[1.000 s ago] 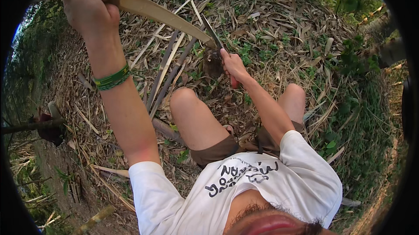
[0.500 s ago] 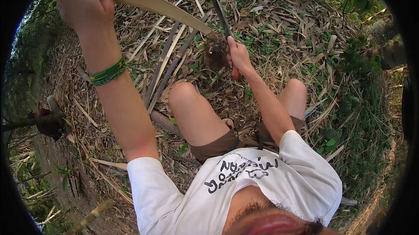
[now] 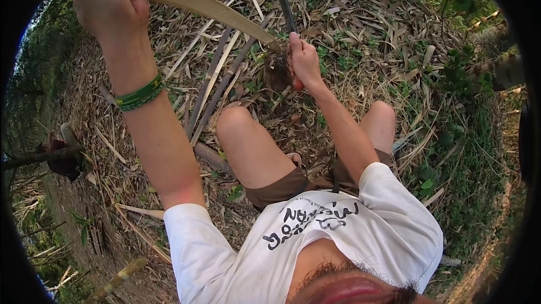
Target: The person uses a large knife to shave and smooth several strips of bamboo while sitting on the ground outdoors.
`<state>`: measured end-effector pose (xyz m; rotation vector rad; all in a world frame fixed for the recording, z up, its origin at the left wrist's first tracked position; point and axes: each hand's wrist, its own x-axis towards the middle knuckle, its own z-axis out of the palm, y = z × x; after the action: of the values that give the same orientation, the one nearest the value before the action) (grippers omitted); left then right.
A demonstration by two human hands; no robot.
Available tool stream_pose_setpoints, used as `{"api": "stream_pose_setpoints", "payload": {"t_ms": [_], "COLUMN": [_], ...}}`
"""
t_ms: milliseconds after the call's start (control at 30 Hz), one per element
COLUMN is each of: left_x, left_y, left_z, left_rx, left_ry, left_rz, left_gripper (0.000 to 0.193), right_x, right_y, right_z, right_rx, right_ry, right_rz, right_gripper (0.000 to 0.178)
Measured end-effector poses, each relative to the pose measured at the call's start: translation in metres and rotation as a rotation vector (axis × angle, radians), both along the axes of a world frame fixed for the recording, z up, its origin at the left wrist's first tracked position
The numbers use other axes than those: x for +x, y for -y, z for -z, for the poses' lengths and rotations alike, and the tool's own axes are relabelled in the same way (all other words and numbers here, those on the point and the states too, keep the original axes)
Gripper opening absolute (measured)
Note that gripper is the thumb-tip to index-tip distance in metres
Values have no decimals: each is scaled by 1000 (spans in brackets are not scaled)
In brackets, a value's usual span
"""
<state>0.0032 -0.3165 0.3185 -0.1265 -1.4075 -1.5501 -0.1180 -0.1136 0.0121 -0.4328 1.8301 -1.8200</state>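
Note:
At the upper left my left hand [image 3: 110,8] is closed around a long, pale split bamboo strip [image 3: 211,13]. The strip curves away to the right, and its narrow end meets a dark, rough stump [image 3: 276,71] on the ground. Just right of that stump, my right hand [image 3: 305,62] grips a large knife [image 3: 283,0] by its handle, of which a bit of red shows below the fist. Its dark blade points away from me, close to the strip's end; whether the two touch, I cannot tell.
Several split bamboo strips [image 3: 213,81] lie on the leaf litter left of the stump. A cut bamboo piece [image 3: 213,157] lies beside my left knee [image 3: 236,122]. Green plants [image 3: 459,73] grow at the right, and a dark bundle [image 3: 63,160] is at the far left.
My right hand has moved slightly up and to the left, bringing the knife farther from me and nearer the strip's end. My left hand and the bamboo strip have hardly moved.

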Motion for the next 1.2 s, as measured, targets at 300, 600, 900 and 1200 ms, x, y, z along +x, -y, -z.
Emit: {"api": "stream_pose_setpoints", "payload": {"t_ms": [300,600,900,1200], "left_x": [-3,-13,-22,-1], "left_y": [10,8,-43,2], "left_z": [5,-3,5,5], "left_rx": [-39,-55,22,-35], "left_ry": [93,65,-172,88], "left_rz": [7,131,-34,68], "left_gripper": [65,65,49,67], "right_x": [-7,-14,-8,-13], "right_y": [-12,-19,-12,-15], "right_z": [42,103,9,51], "right_rx": [228,366,46,330], "right_ry": [172,69,-33,210], "right_rz": [-60,-7,66,-73], "right_gripper": [59,59,58,57]}}
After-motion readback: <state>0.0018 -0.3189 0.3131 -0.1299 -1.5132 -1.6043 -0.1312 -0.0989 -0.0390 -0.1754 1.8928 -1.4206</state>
